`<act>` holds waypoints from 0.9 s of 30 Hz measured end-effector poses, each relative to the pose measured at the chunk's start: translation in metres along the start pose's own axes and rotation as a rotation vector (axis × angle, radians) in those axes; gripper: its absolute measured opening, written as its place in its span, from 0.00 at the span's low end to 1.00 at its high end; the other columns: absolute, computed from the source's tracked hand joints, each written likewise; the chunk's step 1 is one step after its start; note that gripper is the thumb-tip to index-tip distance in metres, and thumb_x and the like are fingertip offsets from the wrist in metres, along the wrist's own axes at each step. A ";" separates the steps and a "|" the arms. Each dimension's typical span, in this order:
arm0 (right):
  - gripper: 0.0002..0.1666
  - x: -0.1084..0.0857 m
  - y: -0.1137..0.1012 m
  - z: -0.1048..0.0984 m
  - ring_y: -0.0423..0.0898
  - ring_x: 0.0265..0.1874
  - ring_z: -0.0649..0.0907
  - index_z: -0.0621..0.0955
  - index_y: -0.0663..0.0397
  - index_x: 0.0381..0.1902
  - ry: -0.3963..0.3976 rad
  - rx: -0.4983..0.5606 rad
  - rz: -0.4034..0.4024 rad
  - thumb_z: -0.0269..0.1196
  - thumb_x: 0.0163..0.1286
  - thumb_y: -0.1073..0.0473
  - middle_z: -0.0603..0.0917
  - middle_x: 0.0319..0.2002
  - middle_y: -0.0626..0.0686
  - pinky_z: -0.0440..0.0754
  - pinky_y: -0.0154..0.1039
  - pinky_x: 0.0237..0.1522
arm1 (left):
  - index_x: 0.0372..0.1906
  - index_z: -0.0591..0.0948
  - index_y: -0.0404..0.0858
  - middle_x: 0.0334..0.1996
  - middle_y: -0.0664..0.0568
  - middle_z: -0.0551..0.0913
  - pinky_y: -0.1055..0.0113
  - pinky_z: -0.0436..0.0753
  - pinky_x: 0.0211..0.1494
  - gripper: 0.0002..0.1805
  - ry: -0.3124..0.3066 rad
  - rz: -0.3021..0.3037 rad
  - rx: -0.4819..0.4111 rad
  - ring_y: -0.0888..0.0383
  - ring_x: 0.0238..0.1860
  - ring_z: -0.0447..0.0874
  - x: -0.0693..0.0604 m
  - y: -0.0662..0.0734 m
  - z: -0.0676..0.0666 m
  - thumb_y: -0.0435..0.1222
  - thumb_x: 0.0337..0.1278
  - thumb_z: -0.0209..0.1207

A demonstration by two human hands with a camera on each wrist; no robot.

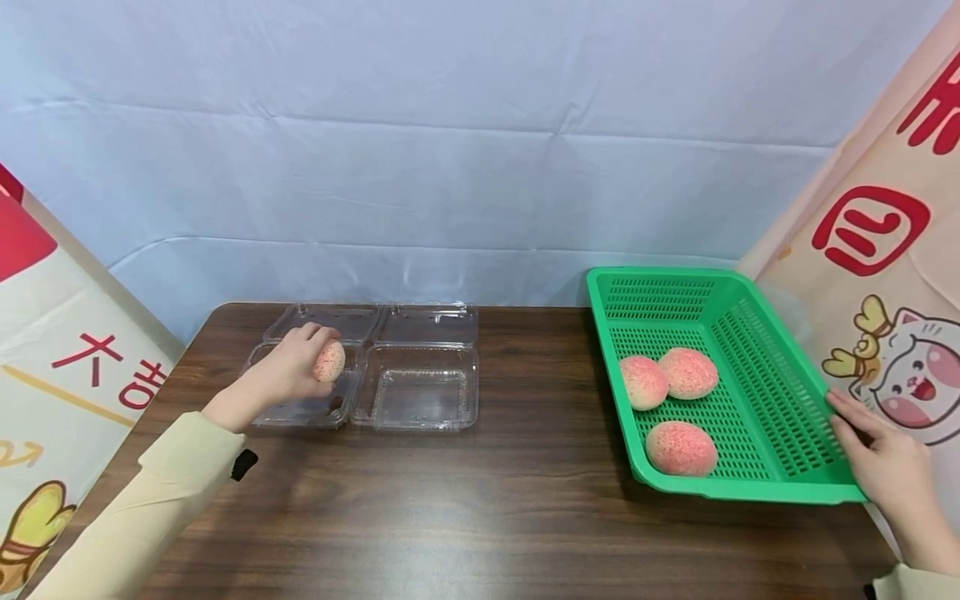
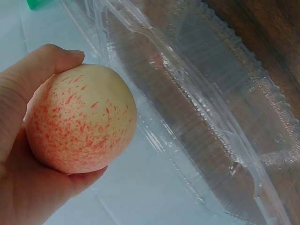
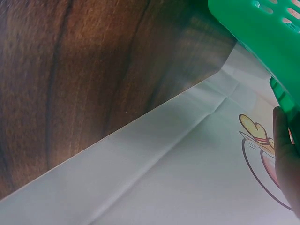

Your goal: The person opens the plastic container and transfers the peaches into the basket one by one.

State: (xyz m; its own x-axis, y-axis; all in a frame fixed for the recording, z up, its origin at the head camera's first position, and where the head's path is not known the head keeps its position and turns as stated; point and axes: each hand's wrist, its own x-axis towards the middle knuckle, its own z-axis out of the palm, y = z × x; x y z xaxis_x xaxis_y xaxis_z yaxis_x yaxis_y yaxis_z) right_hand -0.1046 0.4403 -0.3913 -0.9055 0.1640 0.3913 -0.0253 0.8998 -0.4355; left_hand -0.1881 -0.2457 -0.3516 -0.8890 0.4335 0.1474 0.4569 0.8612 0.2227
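Observation:
My left hand (image 1: 288, 367) holds a speckled pink-and-cream peach (image 1: 329, 361) over the left clear plastic clamshell box (image 1: 300, 412). In the left wrist view, thumb and fingers curl round the peach (image 2: 84, 117). Beside that box stands a second clear clamshell box (image 1: 420, 396), its lid folded back and nothing inside. On the right, my right hand (image 1: 888, 462) grips the side rim of a green plastic basket (image 1: 787, 350). Inside the basket lie a peach (image 1: 643, 383), another peach (image 1: 688, 372) touching it, and a third peach (image 1: 681, 448) nearer the front.
A dark wooden table (image 1: 517, 508) carries the boxes and the basket. Pale blue cloth (image 1: 480, 167) hangs behind its back edge. Printed sheets flank both sides, the right sheet (image 1: 892, 275) close beside the basket.

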 end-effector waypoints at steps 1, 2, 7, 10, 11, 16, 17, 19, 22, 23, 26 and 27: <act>0.23 0.000 0.000 0.000 0.15 0.53 0.48 0.71 0.67 0.57 0.000 0.001 -0.001 0.47 0.71 0.58 0.47 0.44 0.06 0.49 0.53 0.65 | 0.51 0.70 0.28 0.42 0.36 0.71 0.46 0.72 0.43 0.37 0.003 0.005 0.002 0.39 0.43 0.70 0.001 0.001 0.000 0.32 0.26 0.71; 0.23 0.000 0.000 0.000 0.16 0.53 0.48 0.71 0.67 0.57 0.001 0.000 -0.001 0.47 0.71 0.58 0.47 0.44 0.06 0.48 0.53 0.65 | 0.51 0.70 0.28 0.42 0.36 0.71 0.47 0.72 0.43 0.37 0.005 0.010 0.003 0.39 0.42 0.70 0.001 0.001 0.000 0.32 0.25 0.71; 0.23 0.000 0.000 0.001 0.32 0.62 0.53 0.70 0.67 0.58 -0.010 -0.008 0.014 0.46 0.71 0.58 0.47 0.46 0.09 0.47 0.53 0.65 | 0.50 0.70 0.27 0.42 0.36 0.72 0.47 0.72 0.43 0.36 0.005 0.037 0.004 0.39 0.42 0.71 0.003 0.004 -0.001 0.32 0.26 0.70; 0.23 0.000 0.000 0.001 0.45 0.65 0.56 0.70 0.67 0.59 -0.019 -0.013 0.020 0.46 0.71 0.58 0.46 0.46 0.09 0.47 0.53 0.65 | 0.50 0.70 0.27 0.42 0.36 0.72 0.47 0.72 0.44 0.36 -0.003 0.041 0.002 0.39 0.42 0.70 0.004 0.007 -0.002 0.32 0.26 0.70; 0.23 0.000 0.000 0.001 0.47 0.65 0.56 0.69 0.66 0.59 -0.021 -0.013 0.021 0.46 0.71 0.57 0.46 0.46 0.09 0.47 0.53 0.65 | 0.51 0.70 0.27 0.42 0.35 0.72 0.47 0.72 0.45 0.36 -0.006 0.041 0.000 0.39 0.42 0.70 0.004 0.008 -0.002 0.32 0.26 0.70; 0.23 0.000 0.000 0.001 0.37 0.63 0.54 0.70 0.66 0.58 -0.018 -0.013 0.016 0.47 0.71 0.58 0.45 0.44 0.07 0.47 0.53 0.65 | 0.51 0.70 0.27 0.43 0.35 0.72 0.47 0.72 0.46 0.37 -0.013 0.036 -0.011 0.38 0.44 0.70 0.006 0.011 -0.003 0.31 0.26 0.70; 0.23 0.000 0.000 0.001 0.34 0.62 0.53 0.70 0.66 0.58 -0.015 -0.012 0.015 0.47 0.71 0.58 0.45 0.44 0.07 0.47 0.53 0.65 | 0.51 0.70 0.27 0.43 0.35 0.72 0.47 0.72 0.46 0.37 -0.011 0.039 -0.011 0.38 0.44 0.70 0.006 0.011 -0.003 0.32 0.26 0.70; 0.23 0.000 0.000 0.001 0.27 0.60 0.52 0.70 0.66 0.58 -0.009 -0.010 0.011 0.47 0.71 0.58 0.46 0.45 0.07 0.48 0.53 0.65 | 0.50 0.70 0.27 0.43 0.35 0.72 0.47 0.72 0.47 0.37 -0.004 0.049 -0.009 0.38 0.43 0.70 0.006 0.011 -0.003 0.31 0.25 0.70; 0.23 0.001 0.000 0.001 0.19 0.56 0.49 0.70 0.66 0.58 -0.002 -0.005 0.008 0.47 0.71 0.58 0.46 0.44 0.07 0.48 0.52 0.65 | 0.50 0.70 0.27 0.43 0.35 0.72 0.47 0.72 0.47 0.37 -0.002 0.062 -0.008 0.38 0.43 0.70 0.007 0.013 -0.003 0.31 0.25 0.70; 0.23 0.001 0.000 0.000 0.19 0.55 0.49 0.70 0.67 0.58 -0.003 -0.003 0.008 0.47 0.71 0.58 0.46 0.44 0.07 0.47 0.52 0.65 | 0.51 0.70 0.27 0.43 0.35 0.72 0.47 0.72 0.47 0.37 -0.003 0.063 -0.007 0.38 0.43 0.70 0.007 0.013 -0.003 0.31 0.25 0.70; 0.23 0.001 0.000 0.000 0.18 0.55 0.49 0.70 0.67 0.58 -0.004 0.000 0.006 0.47 0.71 0.58 0.46 0.45 0.07 0.48 0.52 0.65 | 0.51 0.70 0.27 0.43 0.36 0.72 0.47 0.72 0.46 0.37 -0.009 0.067 -0.007 0.38 0.43 0.70 0.008 0.016 -0.003 0.32 0.25 0.71; 0.23 0.001 0.000 0.000 0.18 0.55 0.49 0.70 0.67 0.58 -0.005 0.000 0.006 0.47 0.71 0.58 0.47 0.45 0.07 0.48 0.52 0.65 | 0.51 0.70 0.27 0.43 0.36 0.72 0.47 0.72 0.46 0.37 -0.010 0.067 -0.008 0.38 0.43 0.70 0.008 0.016 -0.003 0.32 0.26 0.71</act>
State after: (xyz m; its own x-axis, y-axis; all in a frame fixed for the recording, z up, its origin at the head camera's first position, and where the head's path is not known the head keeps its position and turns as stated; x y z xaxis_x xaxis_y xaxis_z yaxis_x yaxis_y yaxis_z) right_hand -0.1052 0.4402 -0.3912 -0.9079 0.1670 0.3845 -0.0199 0.8990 -0.4375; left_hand -0.1878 -0.2289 -0.3436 -0.8565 0.4931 0.1526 0.5158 0.8280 0.2200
